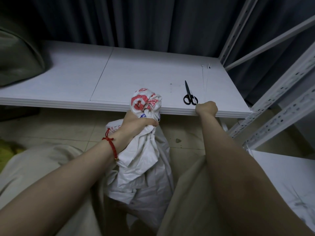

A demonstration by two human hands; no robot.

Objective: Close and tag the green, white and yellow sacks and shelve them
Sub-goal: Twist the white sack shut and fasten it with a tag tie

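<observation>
Head view: the white sack (144, 167) stands at the centre of the frame on the tiled floor (184, 132), between the person's knees. Its gathered top, printed in red, rises in front of the front edge of the white shelf (136, 68). The left hand (136, 121) is clamped round the sack's bunched neck just below that printed top, and a red bracelet (110, 143) sits on its wrist. The right hand (206, 108) is curled into a fist at the shelf's front edge, right of the sack. It closes on the near end of a thin white tie (203, 82) that runs away across the shelf. Black scissors (190, 97) lie closed on the shelf just left of that hand, blades pointing away. A green sack (17, 57) rests on the shelf at upper left. A patch of yellow material (6, 150) shows at the lower left edge. A dark curtain (136, 23) hangs behind, and white rack uprights (281, 99) stand at right.
</observation>
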